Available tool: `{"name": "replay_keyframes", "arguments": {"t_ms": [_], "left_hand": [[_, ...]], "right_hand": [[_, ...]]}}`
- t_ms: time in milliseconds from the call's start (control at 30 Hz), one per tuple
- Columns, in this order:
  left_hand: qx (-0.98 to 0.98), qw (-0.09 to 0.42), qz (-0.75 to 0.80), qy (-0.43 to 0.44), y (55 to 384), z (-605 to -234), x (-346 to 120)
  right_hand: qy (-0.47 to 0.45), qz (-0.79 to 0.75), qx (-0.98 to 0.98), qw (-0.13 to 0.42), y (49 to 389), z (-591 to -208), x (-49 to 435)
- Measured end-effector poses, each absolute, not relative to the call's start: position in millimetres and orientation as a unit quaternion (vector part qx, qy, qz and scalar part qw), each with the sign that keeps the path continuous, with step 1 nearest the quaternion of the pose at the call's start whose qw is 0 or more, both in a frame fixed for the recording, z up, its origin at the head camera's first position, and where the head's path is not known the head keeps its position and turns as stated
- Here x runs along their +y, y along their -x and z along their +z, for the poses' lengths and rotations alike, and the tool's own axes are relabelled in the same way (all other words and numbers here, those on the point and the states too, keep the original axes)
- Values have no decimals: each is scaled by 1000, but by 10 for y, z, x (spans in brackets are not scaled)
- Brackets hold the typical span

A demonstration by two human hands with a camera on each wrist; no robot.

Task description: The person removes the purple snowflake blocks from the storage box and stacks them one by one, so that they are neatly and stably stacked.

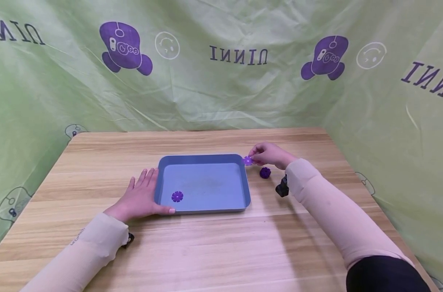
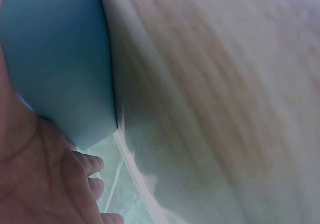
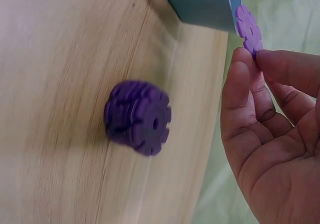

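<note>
Between thumb and fingertips, my right hand pinches a purple notched plastic disc by its edge, at the tray's far right corner. Just below that hand a stack of similar dark purple discs stands on the table. My left hand rests with spread, straight fingers along the left side of the blue-grey tray, its thumb on the near rim. One more purple disc lies flat inside the tray, toward the near left. In the left wrist view, the palm lies against the tray's outer wall.
The wooden table carries the tray near its middle. Behind it and on both sides hangs a green printed cloth. A small black camera sits under the right wrist.
</note>
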State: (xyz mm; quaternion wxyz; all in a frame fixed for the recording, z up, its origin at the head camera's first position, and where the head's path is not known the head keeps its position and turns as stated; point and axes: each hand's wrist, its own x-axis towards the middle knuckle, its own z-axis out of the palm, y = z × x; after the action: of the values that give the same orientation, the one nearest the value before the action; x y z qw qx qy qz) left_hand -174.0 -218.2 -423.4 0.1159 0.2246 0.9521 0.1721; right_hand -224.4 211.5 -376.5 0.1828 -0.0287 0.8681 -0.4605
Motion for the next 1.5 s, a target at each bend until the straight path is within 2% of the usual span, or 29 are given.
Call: {"name": "replay_keyframes", "arguments": {"t_ms": [600,1000,1500], "left_hand": [[951,116,175,-227,1729,-4240,-2188],[951,121,176,-223,1734,-4222,-2198],[950,122,179,-225,1753,-4234,-2205]], "right_hand": [[-3,-472,863,182,2121,-3826,2431],[-23,-450,870,201,2022,-3872,2625],[-26,-452,864,218,1974,-3921,2643]]}}
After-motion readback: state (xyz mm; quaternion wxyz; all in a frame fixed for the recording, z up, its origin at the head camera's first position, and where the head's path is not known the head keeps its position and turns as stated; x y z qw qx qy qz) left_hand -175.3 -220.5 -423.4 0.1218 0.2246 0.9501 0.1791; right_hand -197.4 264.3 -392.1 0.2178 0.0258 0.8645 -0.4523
